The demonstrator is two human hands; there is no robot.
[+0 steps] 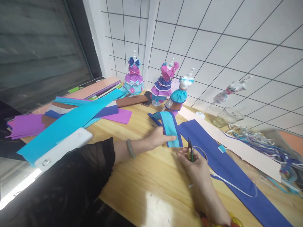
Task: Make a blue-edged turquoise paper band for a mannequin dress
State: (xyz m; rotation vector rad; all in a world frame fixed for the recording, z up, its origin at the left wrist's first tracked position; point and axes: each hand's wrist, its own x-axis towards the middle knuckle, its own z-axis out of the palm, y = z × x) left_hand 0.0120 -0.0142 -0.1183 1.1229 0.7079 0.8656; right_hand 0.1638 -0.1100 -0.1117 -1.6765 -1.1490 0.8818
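My left hand (159, 138) presses a layered turquoise-and-dark-blue fabric strip (168, 126) flat on the wooden table (142, 176), index finger stretched along its lower end. A green bangle sits on that wrist, below a black sleeve. My right hand (195, 164) is closed round small thread snips (189, 150), blades pointing up just right of the strip's end. A thin white ribbon (233, 186) runs from this hand across a long dark blue fabric piece (227, 164).
Three small dress-form dolls in ruffled dresses (163, 86) stand at the back by the gridded white wall, a fourth (224, 93) leans right. Turquoise, purple and brown sheets (71, 121) and a white box (62, 148) lie left. A glass jar (227, 116) and tangled ribbons (265, 145) lie right.
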